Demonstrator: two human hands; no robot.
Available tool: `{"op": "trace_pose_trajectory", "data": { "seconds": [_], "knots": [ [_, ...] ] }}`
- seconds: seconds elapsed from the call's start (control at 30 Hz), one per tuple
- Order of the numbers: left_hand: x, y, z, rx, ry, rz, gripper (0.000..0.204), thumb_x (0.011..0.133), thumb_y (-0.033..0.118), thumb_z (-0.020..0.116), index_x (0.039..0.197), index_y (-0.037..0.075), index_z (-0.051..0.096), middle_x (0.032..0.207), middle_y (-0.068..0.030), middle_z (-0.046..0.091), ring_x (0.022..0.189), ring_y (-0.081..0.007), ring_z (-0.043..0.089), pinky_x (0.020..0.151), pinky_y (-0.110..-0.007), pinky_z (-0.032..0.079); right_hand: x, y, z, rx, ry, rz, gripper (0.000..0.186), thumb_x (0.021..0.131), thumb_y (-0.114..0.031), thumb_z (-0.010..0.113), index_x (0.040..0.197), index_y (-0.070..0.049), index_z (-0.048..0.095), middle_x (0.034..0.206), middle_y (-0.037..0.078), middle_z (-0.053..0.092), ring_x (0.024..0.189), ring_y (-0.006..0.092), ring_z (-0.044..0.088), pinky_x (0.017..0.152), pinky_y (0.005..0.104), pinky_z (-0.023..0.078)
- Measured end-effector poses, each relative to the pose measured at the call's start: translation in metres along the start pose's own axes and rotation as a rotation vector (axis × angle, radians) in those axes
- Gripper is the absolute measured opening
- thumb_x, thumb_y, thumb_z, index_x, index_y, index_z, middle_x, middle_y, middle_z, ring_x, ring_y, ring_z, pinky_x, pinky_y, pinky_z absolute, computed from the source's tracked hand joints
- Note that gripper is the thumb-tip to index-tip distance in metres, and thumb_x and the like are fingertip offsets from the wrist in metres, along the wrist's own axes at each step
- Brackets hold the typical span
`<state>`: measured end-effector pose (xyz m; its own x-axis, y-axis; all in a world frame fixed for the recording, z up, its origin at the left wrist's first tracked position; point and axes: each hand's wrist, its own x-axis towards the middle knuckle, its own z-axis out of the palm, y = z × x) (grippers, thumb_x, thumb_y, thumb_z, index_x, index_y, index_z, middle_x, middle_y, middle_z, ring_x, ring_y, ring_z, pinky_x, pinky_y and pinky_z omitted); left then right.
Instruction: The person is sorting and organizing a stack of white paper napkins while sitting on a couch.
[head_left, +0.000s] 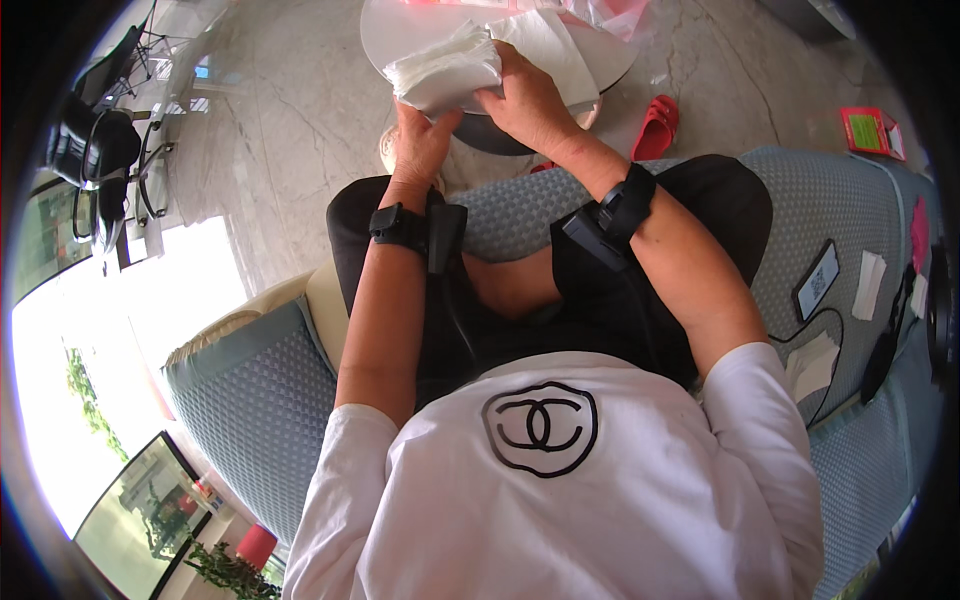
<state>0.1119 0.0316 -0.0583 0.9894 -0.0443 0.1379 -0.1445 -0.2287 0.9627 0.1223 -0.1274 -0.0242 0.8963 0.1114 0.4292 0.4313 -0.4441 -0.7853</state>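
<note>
Both my hands hold a thick stack of white paper napkins (445, 70) over the near edge of a round white table (385, 30). Beneath the stack's near side, my left hand (424, 145) is closed, with the thumb toward the right. My right hand (530, 98) grips the stack's right end, fingers on the far side and thumb at the near side. A second pile of white napkins (556, 55) lies on the table just beyond my right hand. The fingertips under and behind the held stack are hidden.
Pink clear plastic wrapping (615, 15) lies at the table's far side. A red slipper (655, 128) is on the floor. On the blue quilted sofa (790, 200) are a phone (817, 280), folded white paper (870, 285) and a black cable (840, 330). An office chair (105, 150) stands left.
</note>
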Motion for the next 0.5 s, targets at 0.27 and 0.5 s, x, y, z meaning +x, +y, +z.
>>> {"op": "trace_pose_trajectory", "data": {
  "seconds": [0.27,0.5],
  "knots": [
    [-0.003,0.008,0.005,-0.110,-0.035,-0.005,0.054,0.071,0.001,0.056,0.121,0.003,0.036,0.114,-0.0092,0.045,0.106,-0.0201,0.043,0.090,-0.030,0.036,0.000,0.000,-0.002,-0.024,-0.050,0.063,0.024,0.075,-0.007,0.054,0.098,-0.001,0.049,0.083,0.021,0.060,0.080,0.0397,0.057,0.070,0.0449,0.046],
    [-0.016,0.032,-0.002,-0.245,0.064,-0.056,0.038,0.088,0.014,0.049,0.122,0.003,0.035,0.114,-0.0070,0.046,0.101,-0.0159,0.046,0.088,-0.028,0.037,0.000,-0.015,-0.007,0.047,-0.130,0.047,0.022,0.077,-0.013,0.057,0.095,-0.001,0.052,0.076,0.019,0.061,0.072,0.0363,0.060,0.065,0.0402,0.049]
  ]
}}
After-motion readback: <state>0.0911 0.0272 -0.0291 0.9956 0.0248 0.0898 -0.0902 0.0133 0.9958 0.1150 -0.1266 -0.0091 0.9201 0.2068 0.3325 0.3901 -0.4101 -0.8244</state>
